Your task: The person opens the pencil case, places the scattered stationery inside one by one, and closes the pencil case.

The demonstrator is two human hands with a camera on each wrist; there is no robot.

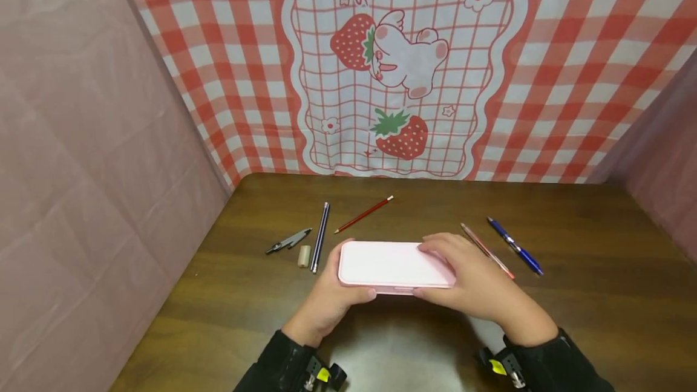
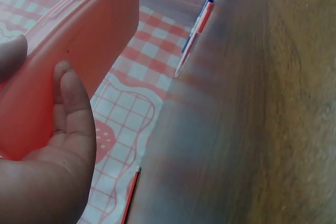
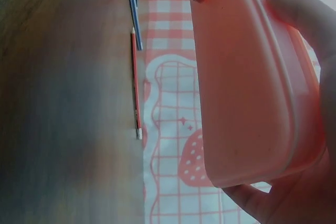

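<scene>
Both hands hold a pink plastic pencil case (image 1: 394,264) above the table, its pale lid facing up and closed. My left hand (image 1: 340,283) grips the left end, thumb along the near side and fingers under the case, as the left wrist view shows. At the other end my right hand (image 1: 463,271) has its thumb on the near edge and fingers over the far edge of the lid. The smooth underside of the case (image 3: 241,93) fills much of the right wrist view. What the case contains is hidden.
On the brown table (image 1: 599,295) lie a grey compass (image 1: 288,240), an eraser (image 1: 304,256), a dark striped stick (image 1: 320,238) and a red pencil (image 1: 363,215) to the left. A reddish pen (image 1: 487,251) and a blue pen (image 1: 515,246) lie right. A checked cloth (image 1: 572,77) hangs behind.
</scene>
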